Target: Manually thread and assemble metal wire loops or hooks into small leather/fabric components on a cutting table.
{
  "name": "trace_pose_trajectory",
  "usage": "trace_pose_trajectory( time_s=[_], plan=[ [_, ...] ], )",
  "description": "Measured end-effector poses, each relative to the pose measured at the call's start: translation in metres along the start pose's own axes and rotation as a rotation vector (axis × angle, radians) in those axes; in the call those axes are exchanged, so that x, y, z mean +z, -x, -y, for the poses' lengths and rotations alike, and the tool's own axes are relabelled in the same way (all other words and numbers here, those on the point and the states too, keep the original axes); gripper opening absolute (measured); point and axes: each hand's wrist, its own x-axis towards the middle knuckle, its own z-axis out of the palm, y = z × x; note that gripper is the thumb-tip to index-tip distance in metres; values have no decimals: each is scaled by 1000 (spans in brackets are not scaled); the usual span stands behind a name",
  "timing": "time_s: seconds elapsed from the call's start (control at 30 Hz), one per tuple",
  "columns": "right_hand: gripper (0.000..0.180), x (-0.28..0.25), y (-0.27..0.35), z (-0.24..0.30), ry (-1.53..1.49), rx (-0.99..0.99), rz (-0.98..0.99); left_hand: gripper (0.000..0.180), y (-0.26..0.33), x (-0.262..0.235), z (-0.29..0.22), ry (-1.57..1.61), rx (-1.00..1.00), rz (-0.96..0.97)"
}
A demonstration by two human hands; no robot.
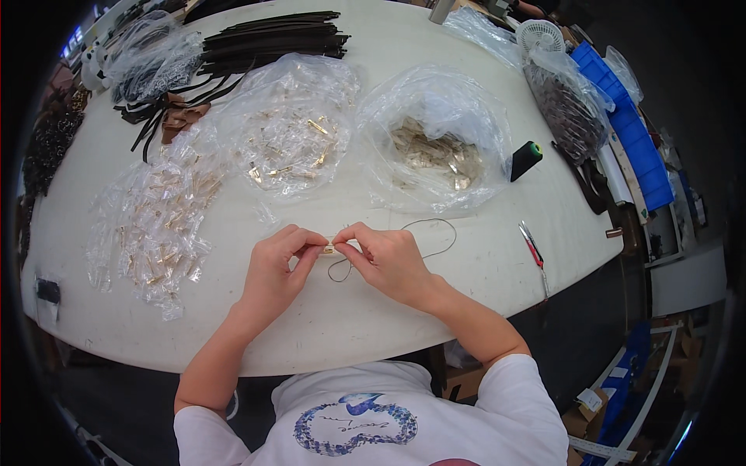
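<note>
Over the middle of the table, my left hand [281, 262] pinches a small gold-coloured metal piece [328, 250] between thumb and fingertips. My right hand [391, 262] is closed in a pinch right beside it, the fingertips of both hands nearly meeting. What the right fingertips hold is too small to make out. A thin dark cord [455, 234] runs out from around my right hand, with one loop on the table to its right and a smaller curl under its fingers. Where the cord meets the gold piece is hidden.
Small gold pieces in clear wrappers [167, 225] lie in a heap at left. Two open clear plastic bags [291, 147] [435, 140] stand beyond my hands. A black thread spool [526, 161] and red-handled snips [535, 250] are at right. Dark strips [272, 43] lie far back.
</note>
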Motion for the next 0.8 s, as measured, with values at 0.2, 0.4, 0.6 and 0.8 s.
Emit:
trace_pose_trajectory(
  time_s=[0.2, 0.4, 0.6, 0.8],
  plan=[
    [11, -3, -1, 0, -8, 65, 54, 10, 0, 3, 5, -6, 30, -78],
    [14, 1, 2, -3, -113, 181, 52, 7, 0, 0, 0, -36, -121, -36],
    [12, 6, 4, -7, -183, 284, 17, 5, -3, 4, 7, -28, -102, -45],
    [12, 3, 0, -12, -144, 363, 0, 5, -7, 5, 10, -86, -74, -81]
  ],
)
